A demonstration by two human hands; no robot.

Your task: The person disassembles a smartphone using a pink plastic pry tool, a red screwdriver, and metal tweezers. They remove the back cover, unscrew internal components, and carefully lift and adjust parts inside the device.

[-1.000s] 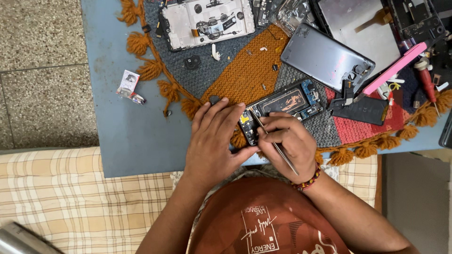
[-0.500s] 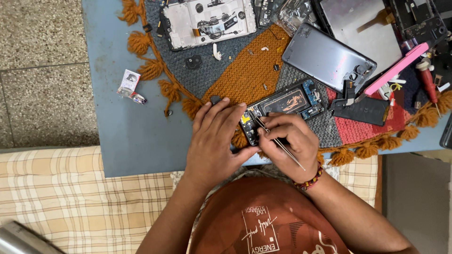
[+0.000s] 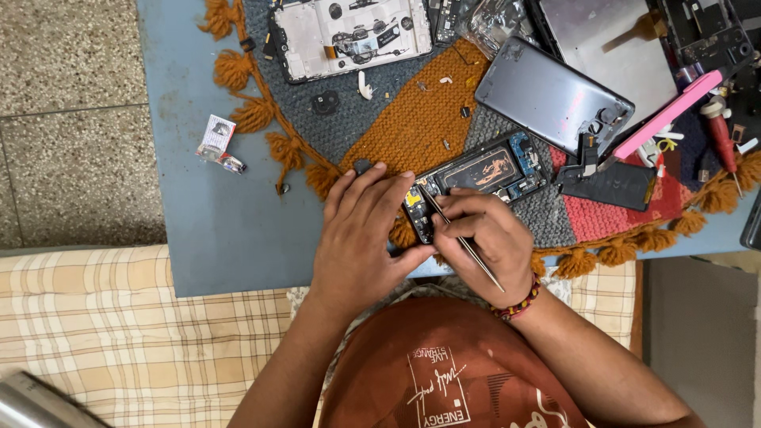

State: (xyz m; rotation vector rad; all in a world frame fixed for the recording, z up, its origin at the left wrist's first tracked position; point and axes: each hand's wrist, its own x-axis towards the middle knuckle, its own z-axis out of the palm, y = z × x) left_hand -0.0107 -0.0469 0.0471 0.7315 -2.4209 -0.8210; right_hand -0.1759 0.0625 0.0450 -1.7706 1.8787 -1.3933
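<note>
Blue counter (image 3: 222, 238) under a knitted mat (image 3: 420, 119) in orange, grey and red, fringed with orange tassels. On the mat's near edge, an opened phone (image 3: 483, 170) lying flat and slanted, circuit boards and a dark inner panel exposed. Left hand (image 3: 361, 230) resting over the phone's near end, fingers pressed together on the frame, thumb hooked below its corner. Right hand (image 3: 487, 238) just beside it, pinching thin metal tweezers (image 3: 460, 234) between thumb and fingers, tip down at the yellow part by the phone's near end, other end slanting back toward the wrist. Beaded bracelet (image 3: 515, 301) around the right wrist. Farther off on the mat: a white stripped phone frame (image 3: 349, 36), a grey back cover (image 3: 551, 95), a pink flat tool (image 3: 666, 115), a red-handled screwdriver (image 3: 723, 135). Small wrapped packet (image 3: 216, 139) alone on the counter, well apart to the left. Checked cushion (image 3: 119, 317) below the counter edge.
</note>
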